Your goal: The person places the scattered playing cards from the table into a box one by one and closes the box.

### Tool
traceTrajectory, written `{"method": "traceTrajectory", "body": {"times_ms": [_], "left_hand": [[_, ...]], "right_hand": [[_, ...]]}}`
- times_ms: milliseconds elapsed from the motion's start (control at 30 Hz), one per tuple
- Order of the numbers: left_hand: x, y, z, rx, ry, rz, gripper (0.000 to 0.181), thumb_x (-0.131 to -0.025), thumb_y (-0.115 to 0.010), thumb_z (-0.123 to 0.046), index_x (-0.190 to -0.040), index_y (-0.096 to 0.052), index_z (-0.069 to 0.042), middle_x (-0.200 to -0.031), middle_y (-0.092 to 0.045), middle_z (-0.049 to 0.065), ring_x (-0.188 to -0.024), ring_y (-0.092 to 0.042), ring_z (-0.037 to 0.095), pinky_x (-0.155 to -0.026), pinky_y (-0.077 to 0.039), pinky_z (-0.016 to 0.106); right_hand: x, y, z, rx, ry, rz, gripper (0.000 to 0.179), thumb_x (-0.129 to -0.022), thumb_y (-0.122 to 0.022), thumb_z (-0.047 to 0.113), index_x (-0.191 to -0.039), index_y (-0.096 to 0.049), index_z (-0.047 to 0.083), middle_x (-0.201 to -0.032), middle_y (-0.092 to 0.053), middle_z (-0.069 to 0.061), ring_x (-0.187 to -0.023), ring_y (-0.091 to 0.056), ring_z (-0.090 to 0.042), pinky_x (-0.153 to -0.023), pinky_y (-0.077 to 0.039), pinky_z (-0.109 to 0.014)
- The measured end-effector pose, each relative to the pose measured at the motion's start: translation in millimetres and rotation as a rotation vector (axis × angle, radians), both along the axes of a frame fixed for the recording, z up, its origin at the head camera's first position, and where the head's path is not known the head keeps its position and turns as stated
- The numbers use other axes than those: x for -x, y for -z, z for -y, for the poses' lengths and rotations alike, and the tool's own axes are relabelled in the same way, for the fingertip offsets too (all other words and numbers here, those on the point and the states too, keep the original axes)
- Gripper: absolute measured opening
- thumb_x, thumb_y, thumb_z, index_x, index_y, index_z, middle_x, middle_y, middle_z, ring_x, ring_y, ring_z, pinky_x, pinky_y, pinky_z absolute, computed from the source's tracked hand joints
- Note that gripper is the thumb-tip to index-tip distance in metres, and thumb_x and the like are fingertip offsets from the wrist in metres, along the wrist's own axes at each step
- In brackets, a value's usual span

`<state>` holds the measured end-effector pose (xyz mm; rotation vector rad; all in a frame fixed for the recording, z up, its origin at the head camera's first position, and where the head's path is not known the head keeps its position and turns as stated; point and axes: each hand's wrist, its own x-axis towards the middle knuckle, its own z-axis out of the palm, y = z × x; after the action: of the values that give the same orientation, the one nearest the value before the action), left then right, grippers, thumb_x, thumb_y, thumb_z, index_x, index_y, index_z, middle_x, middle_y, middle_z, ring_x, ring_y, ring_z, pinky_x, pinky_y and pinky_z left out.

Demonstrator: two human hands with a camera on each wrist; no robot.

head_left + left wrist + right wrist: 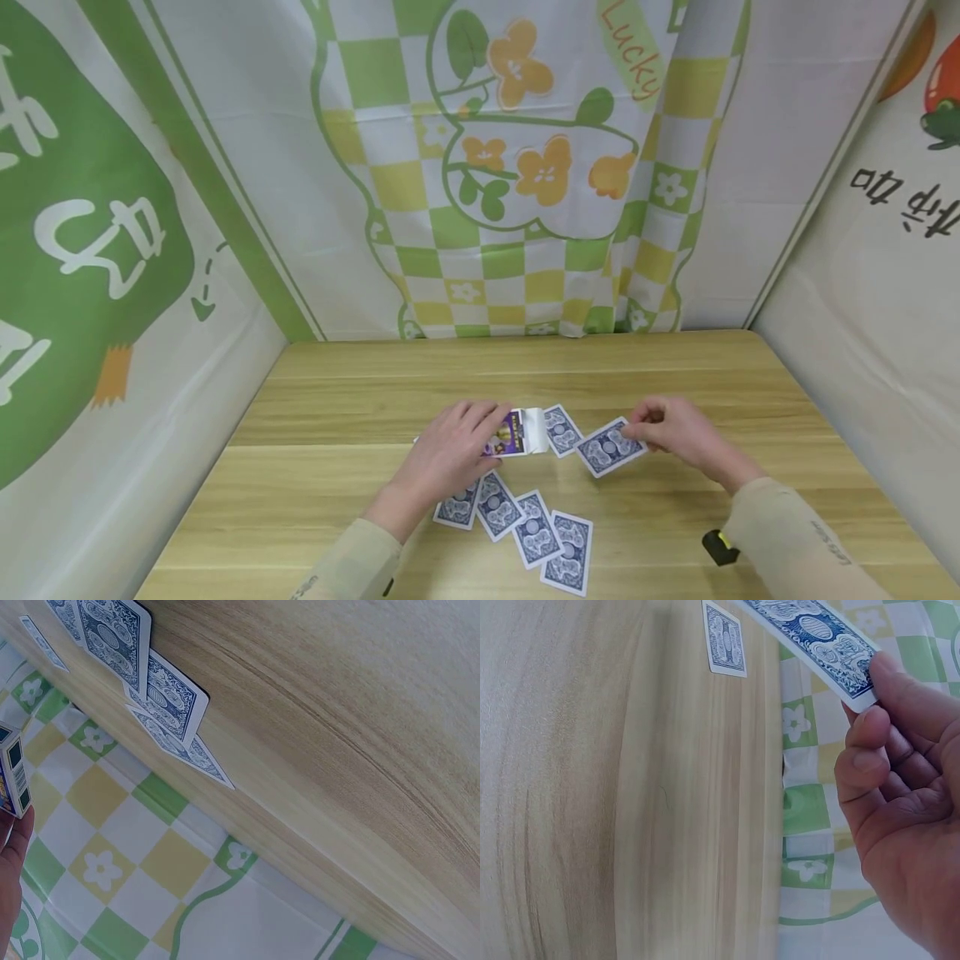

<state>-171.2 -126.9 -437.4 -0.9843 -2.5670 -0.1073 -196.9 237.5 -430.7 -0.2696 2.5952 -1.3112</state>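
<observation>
My right hand (678,437) pinches a blue-backed playing card (609,448) by its right end, between thumb and fingers. In the right wrist view the thumb of that hand (911,795) lies over a corner of the card (817,641). My left hand (453,446) grips a purple and white card box (510,433), whose white flap (536,431) sticks out to the right. The left wrist view shows the box (13,776) at the left edge, with part of the hand (9,877). What the box holds is hidden.
Face down near the front lie several overlapping playing cards (536,531), the leftmost partly under the left hand. Another card (561,430) rests beside the box flap. A small black and yellow object (720,547) shows by the right sleeve. A patterned curtain (525,275) hangs behind the wooden table (337,392).
</observation>
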Motion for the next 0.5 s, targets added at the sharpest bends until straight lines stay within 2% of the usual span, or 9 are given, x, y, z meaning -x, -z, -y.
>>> {"method": "traceTrajectory", "body": {"times_ms": [200,500], "left_hand": [[0.4,-0.1,0.0,0.001,-0.001,-0.007,0.086,-0.082,-0.085,-0.036,-0.154,-0.044,-0.013,-0.139,-0.059,0.004,-0.119,-0.058,0.021,-0.101,-0.054,0.036],[0.4,-0.6,0.7,0.000,-0.001,-0.015,0.085,-0.082,-0.085,-0.036,-0.153,-0.045,-0.012,-0.139,-0.059,0.004,-0.120,-0.058,0.022,-0.102,-0.054,0.038]], "right_hand": [[-0.7,-1.5,-2.9,0.047,0.011,0.012,0.021,-0.091,-0.078,0.025,-0.090,-0.069,0.007,-0.069,-0.061,-0.004,-0.059,-0.052,-0.013,-0.050,-0.048,-0.027],[-4.3,-7.4,-3.6,0.098,0.004,0.012,0.026,-0.092,-0.077,0.029,-0.090,-0.071,0.004,-0.070,-0.065,-0.007,-0.059,-0.057,-0.016,-0.055,-0.053,-0.033]]}}
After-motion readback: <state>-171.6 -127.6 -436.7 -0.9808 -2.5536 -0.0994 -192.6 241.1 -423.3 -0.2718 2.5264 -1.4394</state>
